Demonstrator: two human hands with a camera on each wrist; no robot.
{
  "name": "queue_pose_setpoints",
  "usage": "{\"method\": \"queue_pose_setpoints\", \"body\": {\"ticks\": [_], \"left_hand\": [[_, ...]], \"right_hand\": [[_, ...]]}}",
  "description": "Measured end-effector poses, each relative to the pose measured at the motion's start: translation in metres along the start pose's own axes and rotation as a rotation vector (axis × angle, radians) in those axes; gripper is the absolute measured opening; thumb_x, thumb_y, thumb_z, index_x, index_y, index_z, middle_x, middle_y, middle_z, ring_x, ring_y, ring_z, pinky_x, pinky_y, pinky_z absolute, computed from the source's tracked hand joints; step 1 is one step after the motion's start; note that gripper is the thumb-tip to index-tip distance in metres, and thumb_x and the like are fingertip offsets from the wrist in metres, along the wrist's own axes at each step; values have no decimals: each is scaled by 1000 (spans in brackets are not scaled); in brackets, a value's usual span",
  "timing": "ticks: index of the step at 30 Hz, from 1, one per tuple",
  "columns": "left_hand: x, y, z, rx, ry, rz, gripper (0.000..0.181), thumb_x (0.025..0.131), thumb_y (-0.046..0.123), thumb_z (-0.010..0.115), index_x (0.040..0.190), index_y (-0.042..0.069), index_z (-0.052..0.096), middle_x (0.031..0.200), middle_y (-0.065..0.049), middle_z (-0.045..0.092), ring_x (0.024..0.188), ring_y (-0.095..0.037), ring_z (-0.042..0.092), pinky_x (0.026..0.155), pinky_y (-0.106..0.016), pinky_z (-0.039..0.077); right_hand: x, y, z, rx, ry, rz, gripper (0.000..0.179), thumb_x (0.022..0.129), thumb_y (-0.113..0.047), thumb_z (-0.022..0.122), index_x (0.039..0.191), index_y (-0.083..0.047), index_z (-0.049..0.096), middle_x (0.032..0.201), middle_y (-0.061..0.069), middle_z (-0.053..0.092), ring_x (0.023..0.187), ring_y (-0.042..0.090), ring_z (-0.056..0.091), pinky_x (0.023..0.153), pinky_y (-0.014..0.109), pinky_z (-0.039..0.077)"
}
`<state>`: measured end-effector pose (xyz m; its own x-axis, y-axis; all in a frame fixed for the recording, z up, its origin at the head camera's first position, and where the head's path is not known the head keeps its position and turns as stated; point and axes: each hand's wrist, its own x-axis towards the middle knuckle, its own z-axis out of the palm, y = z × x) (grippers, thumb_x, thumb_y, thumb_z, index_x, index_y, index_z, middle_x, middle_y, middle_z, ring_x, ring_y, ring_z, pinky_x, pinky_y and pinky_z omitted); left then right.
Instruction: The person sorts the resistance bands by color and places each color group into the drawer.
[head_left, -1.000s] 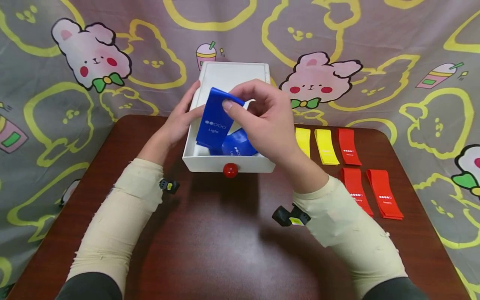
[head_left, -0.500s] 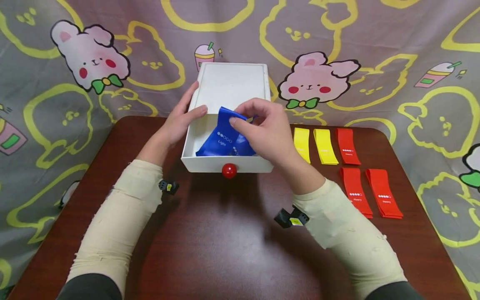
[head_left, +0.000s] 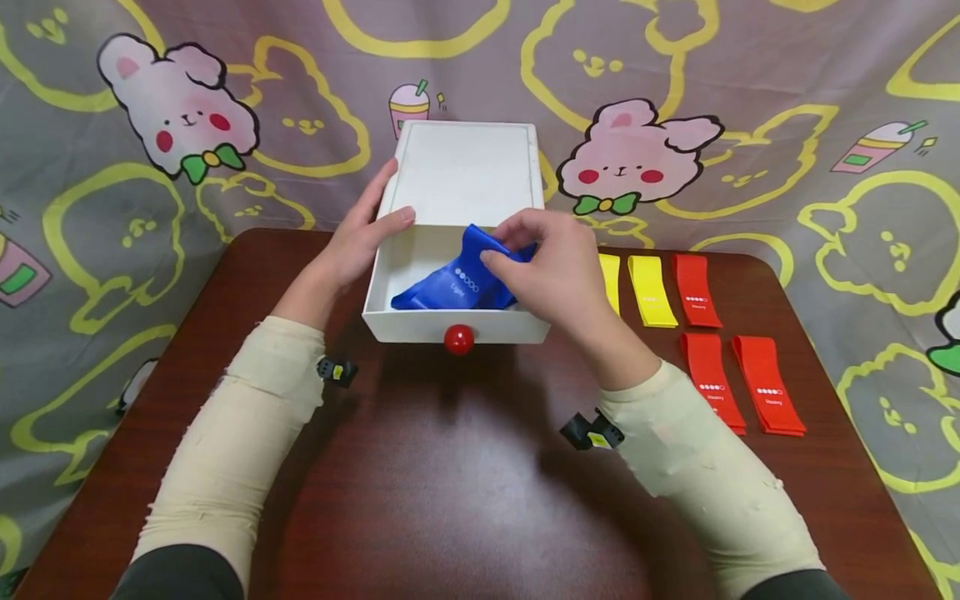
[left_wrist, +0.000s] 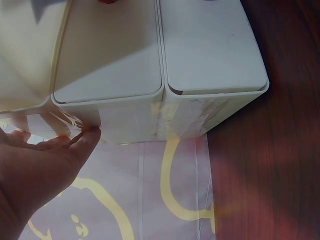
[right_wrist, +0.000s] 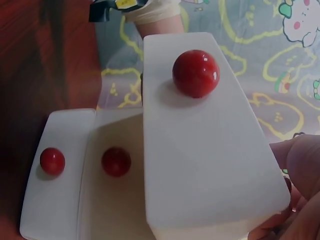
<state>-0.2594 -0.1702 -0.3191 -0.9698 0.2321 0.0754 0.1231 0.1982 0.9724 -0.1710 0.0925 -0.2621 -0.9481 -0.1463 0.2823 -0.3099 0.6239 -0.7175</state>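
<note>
A white drawer cabinet [head_left: 465,171] stands against the cloth, its top drawer [head_left: 408,327] pulled out by a red knob [head_left: 459,340]. My right hand [head_left: 558,271] pinches the upper end of a blue resistance band [head_left: 467,275] marked "Light" between thumb and fingers. The band's lower part lies in the drawer, folded over more blue band. My left hand [head_left: 356,237] rests against the cabinet's left side, thumb at the top edge. In the left wrist view its fingers [left_wrist: 82,145] lie fairly straight on the side wall. The drawer front hides the band in the right wrist view.
To the right on the brown table [head_left: 420,500] lie yellow bands [head_left: 652,292] and red "Heavy" bands [head_left: 768,387]. Two lower drawers with red knobs [right_wrist: 116,161] are closed beneath the open one. A patterned cloth [head_left: 465,75] hangs close behind the cabinet.
My right hand has lowered the blue band into the drawer and shifted slightly right, so the band now slumps and folds. The left hand stays on the cabinet's side.
</note>
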Motion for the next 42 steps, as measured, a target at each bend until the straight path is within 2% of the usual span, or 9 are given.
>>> {"method": "queue_pose_setpoints", "body": {"ticks": [6,11,16,19,27,35,42], "left_hand": [[1,0,0,-10,-2,1,78,95,37,64,159,41,19,159,-3,23,123,-30,48,97,-48,46],[1,0,0,-10,0,-5,78,95,37,63,159,41,20,159,-4,22,124,-31,48,98,-48,46],[1,1,0,-16,-8,-6,78,95,36,63,159,40,20,159,-3,23,124,-31,48,98,-49,46],[2,1,0,-16,-10,-5,77,95,36,63,159,39,20,159,-3,23,125,-30,46,99,-49,45],[1,4,0,-15,-7,11,78,96,31,63,161,32,20,156,-4,28,128,-24,41,103,-46,41],[2,7,-3,3,-33,21,77,97,30,59,161,24,16,156,-6,25,131,-23,35,106,-46,37],[3,8,-3,18,-40,1,78,97,33,60,161,28,16,157,-3,25,132,-22,35,105,-49,38]], "right_hand": [[-2,5,-4,-77,-18,14,30,84,-30,82,105,-10,76,90,2,70,92,21,60,62,32,53],[-8,9,-8,-83,0,27,28,85,-30,81,104,-10,76,90,1,70,98,21,57,64,34,52],[-19,14,-14,-88,51,10,25,87,-30,78,104,-11,77,93,0,71,81,18,57,62,34,51],[-27,18,-17,-74,97,-41,23,88,-28,77,103,-10,77,92,0,72,67,18,54,57,33,48],[-52,25,-13,33,245,-210,24,86,-23,81,103,-7,77,91,-1,73,53,13,47,48,26,40],[-67,27,4,149,299,-342,22,85,-19,80,103,-6,77,94,0,73,52,6,47,50,23,43],[-79,28,24,242,350,-441,22,85,-16,78,103,-3,76,97,2,74,50,7,45,47,23,40]]}}
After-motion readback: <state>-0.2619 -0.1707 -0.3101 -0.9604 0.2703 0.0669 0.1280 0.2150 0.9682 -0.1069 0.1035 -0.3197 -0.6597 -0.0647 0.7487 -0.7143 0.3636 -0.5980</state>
